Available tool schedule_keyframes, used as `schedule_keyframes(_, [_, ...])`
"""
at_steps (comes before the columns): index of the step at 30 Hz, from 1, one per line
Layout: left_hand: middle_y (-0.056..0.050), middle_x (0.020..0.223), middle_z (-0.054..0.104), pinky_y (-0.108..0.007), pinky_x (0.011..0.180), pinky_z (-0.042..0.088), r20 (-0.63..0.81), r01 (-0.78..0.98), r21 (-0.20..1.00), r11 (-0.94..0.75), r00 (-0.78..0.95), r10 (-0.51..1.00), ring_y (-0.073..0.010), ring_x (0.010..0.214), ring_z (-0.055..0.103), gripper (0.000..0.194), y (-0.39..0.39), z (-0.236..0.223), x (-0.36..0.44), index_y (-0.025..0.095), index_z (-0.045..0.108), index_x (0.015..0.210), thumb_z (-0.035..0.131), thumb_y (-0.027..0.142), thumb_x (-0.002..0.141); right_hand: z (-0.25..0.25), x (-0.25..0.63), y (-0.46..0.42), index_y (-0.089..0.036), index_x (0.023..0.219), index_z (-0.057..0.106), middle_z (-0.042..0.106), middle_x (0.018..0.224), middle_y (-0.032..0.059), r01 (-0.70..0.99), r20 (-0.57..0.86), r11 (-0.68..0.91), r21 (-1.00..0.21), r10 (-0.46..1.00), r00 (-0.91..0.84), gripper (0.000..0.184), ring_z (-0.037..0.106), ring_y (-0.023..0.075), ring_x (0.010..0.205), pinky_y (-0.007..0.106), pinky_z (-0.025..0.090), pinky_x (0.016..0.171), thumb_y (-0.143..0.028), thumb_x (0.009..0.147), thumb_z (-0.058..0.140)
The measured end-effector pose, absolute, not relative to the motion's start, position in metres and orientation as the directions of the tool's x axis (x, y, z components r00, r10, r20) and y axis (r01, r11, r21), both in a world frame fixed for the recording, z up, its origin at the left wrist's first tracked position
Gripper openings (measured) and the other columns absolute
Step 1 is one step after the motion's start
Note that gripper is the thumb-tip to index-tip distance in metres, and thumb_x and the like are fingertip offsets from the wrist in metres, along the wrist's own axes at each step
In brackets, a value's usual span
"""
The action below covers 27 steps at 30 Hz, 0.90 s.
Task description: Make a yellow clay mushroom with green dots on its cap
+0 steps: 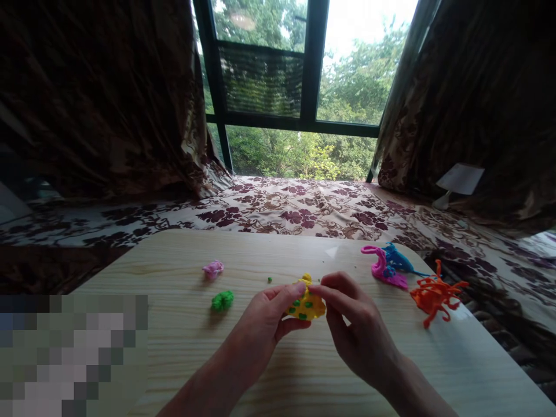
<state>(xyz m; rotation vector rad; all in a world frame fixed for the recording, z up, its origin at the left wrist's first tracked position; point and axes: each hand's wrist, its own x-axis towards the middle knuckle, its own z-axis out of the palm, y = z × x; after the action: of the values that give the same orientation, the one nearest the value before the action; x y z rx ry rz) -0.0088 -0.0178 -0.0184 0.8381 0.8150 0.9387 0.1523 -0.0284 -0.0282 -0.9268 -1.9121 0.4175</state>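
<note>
A yellow clay figure [309,307] with green spots and a small knob on top is held just above the table, at the middle. My left hand [271,310] grips its left side, thumb on the front and fingers underneath. At its right edge, my right hand [354,315] has its index finger and thumb closed against the figure; its other fingers are curled. Whether a small piece is between those fingertips is hidden. Left of the hands lie a green clay lump [222,300] and a pink clay lump [212,269]. A tiny green bit [270,280] rests behind the left hand.
On the right of the wooden table [182,353] are a pink clay piece with a curved neck [382,269], a blue clay figure [399,259] and an orange many-armed clay figure [436,294]. Behind are a flowered cloth [299,202], a window and a white lamp [460,178].
</note>
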Motion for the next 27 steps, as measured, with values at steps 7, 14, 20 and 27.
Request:
schedule_keyframes(7, [-0.010,0.095,0.063,-0.028,0.075,0.045,-0.210,-0.343,0.873,0.347,0.379,0.901,-0.0178,0.088,0.055,0.023,-0.0184,-0.0218,-0.0090,0.014,0.066,0.090,0.059,0.030,0.074,-0.0268,0.1484,-0.0303,-0.025,0.107,0.058,0.046,0.097,0.0065,0.314,0.575,0.629,-0.711,0.778,-0.254,0.045,0.050,0.0164,0.089,0.029,0.046,0.073,0.001,0.077,0.037])
schedule_keyframes(14, [-0.010,0.093,0.065,-0.032,0.083,0.041,-0.204,-0.361,0.860,0.360,0.405,0.891,-0.0187,0.090,0.056,0.022,-0.0180,-0.0217,-0.0073,0.014,0.066,0.092,0.061,0.025,0.073,-0.0260,0.1482,-0.0308,-0.023,0.105,0.058,0.047,0.100,0.0057,0.254,0.535,0.564,-0.786,0.826,-0.178,0.036,0.050,0.0157,0.091,0.026,0.045,0.073,-0.003,0.081,0.039])
schedule_keyframes(20, [-0.009,0.087,0.067,-0.031,0.086,0.039,-0.157,-0.398,0.866,0.304,0.361,0.919,-0.0162,0.083,0.056,0.020,-0.0151,-0.0221,-0.0049,0.013,0.068,0.089,0.061,0.020,0.072,-0.0263,0.1475,-0.0283,-0.021,0.102,0.055,0.051,0.094,0.0037,0.300,0.470,0.470,-0.830,0.879,-0.074,0.025,0.052,0.0141,0.084,0.026,0.044,0.071,-0.010,0.083,0.044])
schedule_keyframes(27, [-0.005,0.077,0.066,-0.026,0.077,0.041,-0.145,-0.420,0.878,0.230,0.226,0.963,-0.0131,0.074,0.056,0.018,-0.0137,-0.0229,-0.0060,0.013,0.068,0.087,0.061,0.018,0.071,-0.0319,0.1426,-0.0286,-0.020,0.105,0.054,0.054,0.093,0.0028,0.282,0.420,0.434,-0.856,0.901,-0.114,0.023,0.053,0.0135,0.083,0.025,0.045,0.070,-0.014,0.084,0.045])
